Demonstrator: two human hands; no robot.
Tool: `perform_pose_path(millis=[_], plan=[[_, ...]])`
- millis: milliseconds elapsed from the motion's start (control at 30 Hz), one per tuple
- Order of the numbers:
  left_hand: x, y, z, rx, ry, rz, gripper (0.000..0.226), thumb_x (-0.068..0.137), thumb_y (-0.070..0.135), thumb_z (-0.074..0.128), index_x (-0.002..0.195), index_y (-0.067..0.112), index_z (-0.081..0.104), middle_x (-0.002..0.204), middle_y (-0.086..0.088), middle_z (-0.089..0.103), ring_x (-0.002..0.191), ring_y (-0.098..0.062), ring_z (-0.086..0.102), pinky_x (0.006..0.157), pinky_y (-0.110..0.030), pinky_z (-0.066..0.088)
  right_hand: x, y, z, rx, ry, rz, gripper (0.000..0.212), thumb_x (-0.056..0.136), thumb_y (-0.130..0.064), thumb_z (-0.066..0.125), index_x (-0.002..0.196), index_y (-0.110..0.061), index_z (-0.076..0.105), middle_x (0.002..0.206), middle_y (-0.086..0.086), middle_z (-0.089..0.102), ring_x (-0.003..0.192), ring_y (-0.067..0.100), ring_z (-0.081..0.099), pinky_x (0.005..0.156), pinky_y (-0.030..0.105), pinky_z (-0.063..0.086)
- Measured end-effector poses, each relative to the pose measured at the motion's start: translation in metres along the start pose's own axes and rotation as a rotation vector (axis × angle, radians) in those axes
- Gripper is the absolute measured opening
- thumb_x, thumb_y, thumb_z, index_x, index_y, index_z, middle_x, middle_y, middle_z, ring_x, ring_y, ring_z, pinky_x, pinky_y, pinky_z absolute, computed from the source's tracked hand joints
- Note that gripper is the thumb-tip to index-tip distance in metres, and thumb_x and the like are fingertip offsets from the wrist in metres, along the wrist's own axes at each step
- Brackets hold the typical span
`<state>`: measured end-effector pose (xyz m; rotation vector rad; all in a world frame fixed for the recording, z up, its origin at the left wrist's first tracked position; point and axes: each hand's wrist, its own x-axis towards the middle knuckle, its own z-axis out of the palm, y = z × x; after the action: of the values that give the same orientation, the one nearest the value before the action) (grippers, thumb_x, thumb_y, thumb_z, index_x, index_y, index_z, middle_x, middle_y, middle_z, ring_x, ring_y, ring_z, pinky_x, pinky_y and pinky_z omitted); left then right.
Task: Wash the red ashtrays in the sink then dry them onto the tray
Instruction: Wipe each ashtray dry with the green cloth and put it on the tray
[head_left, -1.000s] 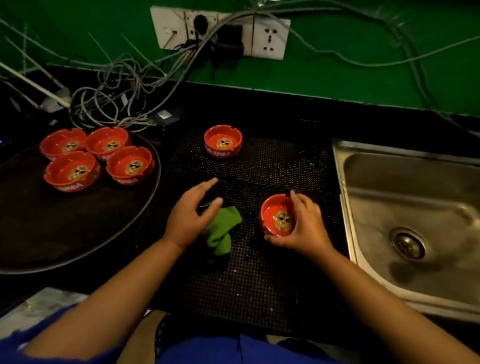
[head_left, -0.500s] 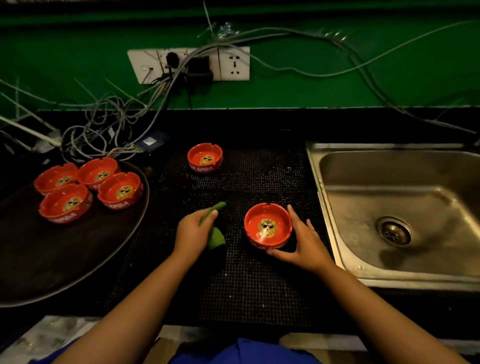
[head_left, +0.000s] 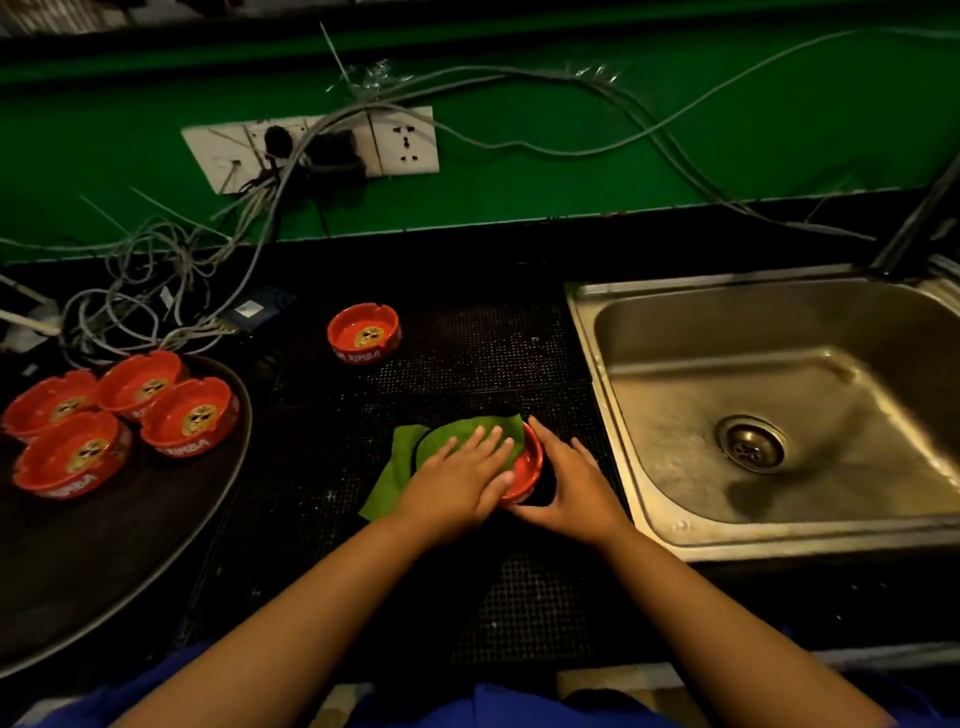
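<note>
Now the left hand (head_left: 457, 480) presses a green cloth (head_left: 415, 462) flat-fingered into the round red ashtray (head_left: 527, 467) on the black mesh surface (head_left: 467, 358), right hand (head_left: 571, 486) cupping its rim, another ashtray (head_left: 363, 332) reading "RIMBA".

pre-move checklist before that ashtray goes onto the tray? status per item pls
1. Cloth over the bowl: ok. The green cloth covers the near ashtray, pressed flat by the left hand.
2. Ashtray steadied: ok. The right hand cups its right side on the black mat.
3. Ashtray dry: cannot tell. The cloth hides the inside.
4. Room on the tray: ok. Four ashtrays sit clustered at its far end; the near part is bare.
5. Other ashtrays left: not ok. One lone ashtray sits on the mat farther back.
6. Sink clear: ok. Nothing lies in the basin.
</note>
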<state>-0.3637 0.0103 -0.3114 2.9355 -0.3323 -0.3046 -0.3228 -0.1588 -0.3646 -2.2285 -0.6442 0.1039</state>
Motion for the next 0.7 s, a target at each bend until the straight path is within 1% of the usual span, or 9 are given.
perform_pose_path(millis=[67,200,300,400,467,533,567,600,700], plan=[[-0.001,-0.004,0.002,0.085,-0.053,-0.005,0.055,0.101,0.039,0.023,0.15,0.02,0.007,0.158,0.001,0.004,0.145,-0.011,-0.001,0.114,-0.028,-0.002,0.0,0.001,0.001,-0.004,0.006,-0.008,0.108,0.056,-0.071,0.057,0.147,-0.022,0.026,0.148,-0.014,0.036,0.127,-0.013,0.028,0.115,0.028,0.007],[0.016,0.008,0.003,0.105,-0.103,-0.027,0.056,0.101,0.039,0.018,0.15,0.014,0.009,0.157,-0.005,0.008,0.145,-0.015,0.004,0.115,-0.031,-0.001,0.0,0.002,0.002,-0.008,0.01,-0.004,0.107,0.057,-0.07,0.055,0.147,-0.021,0.026,0.148,-0.012,0.037,0.128,-0.009,0.03,0.116,0.03,0.009],[0.016,0.007,-0.002,0.075,-0.176,0.093,0.051,0.102,0.036,0.019,0.149,0.016,0.015,0.157,-0.002,0.011,0.144,-0.012,0.007,0.115,-0.03,0.003,0.001,0.003,0.002,-0.007,0.009,-0.001,0.108,0.056,-0.069,0.054,0.147,-0.02,0.025,0.147,-0.009,0.039,0.129,-0.005,0.033,0.117,0.034,0.01],[0.007,-0.008,-0.013,0.053,-0.265,0.173,0.048,0.102,0.035,0.021,0.147,0.019,0.024,0.154,0.005,0.021,0.142,-0.007,0.015,0.114,-0.026,0.008,0.0,0.001,0.0,-0.008,0.008,-0.009,0.111,0.055,-0.074,0.056,0.147,-0.022,0.025,0.148,-0.01,0.036,0.126,-0.011,0.026,0.114,0.028,0.006],[0.005,-0.014,-0.019,0.113,-0.243,0.155,0.052,0.1,0.045,0.021,0.144,0.021,0.033,0.151,0.006,0.032,0.139,-0.007,0.025,0.114,-0.027,0.01,-0.001,0.0,0.0,-0.007,0.016,-0.015,0.111,0.055,-0.075,0.057,0.147,-0.023,0.025,0.148,-0.011,0.037,0.125,-0.013,0.024,0.113,0.027,0.005],[0.003,-0.012,-0.019,0.064,-0.155,0.127,0.067,0.09,0.058,0.013,0.138,0.022,0.043,0.144,0.003,0.043,0.134,-0.01,0.037,0.114,-0.029,0.015,0.0,-0.001,0.0,-0.008,0.014,-0.012,0.11,0.055,-0.074,0.057,0.147,-0.024,0.025,0.148,-0.011,0.038,0.124,-0.013,0.024,0.113,0.026,0.005],[0.001,-0.008,-0.017,0.0,-0.112,0.113,0.071,0.086,0.059,0.011,0.139,0.022,0.042,0.145,0.002,0.042,0.134,-0.011,0.037,0.114,-0.03,0.018,0.0,0.0,0.0,-0.008,0.01,-0.008,0.11,0.055,-0.074,0.057,0.147,-0.024,0.025,0.148,-0.011,0.037,0.124,-0.013,0.024,0.114,0.027,0.005],[0.0,-0.004,-0.013,-0.037,-0.089,0.113,0.07,0.087,0.057,0.011,0.142,0.022,0.036,0.15,0.001,0.035,0.137,-0.011,0.032,0.114,-0.031,0.018,0.0,0.0,0.0,-0.008,0.007,-0.004,0.11,0.055,-0.075,0.056,0.147,-0.024,0.025,0.148,-0.012,0.036,0.124,-0.013,0.025,0.115,0.028,0.006],[0.001,0.006,-0.002,0.05,-0.142,0.072,0.053,0.101,0.041,0.018,0.149,0.019,0.017,0.156,0.001,0.014,0.143,-0.009,0.013,0.115,-0.029,0.009,-0.001,0.003,0.001,-0.006,-0.009,0.003,0.106,0.056,-0.072,0.055,0.147,-0.024,0.025,0.149,-0.012,0.035,0.125,-0.012,0.026,0.115,0.029,0.006]])
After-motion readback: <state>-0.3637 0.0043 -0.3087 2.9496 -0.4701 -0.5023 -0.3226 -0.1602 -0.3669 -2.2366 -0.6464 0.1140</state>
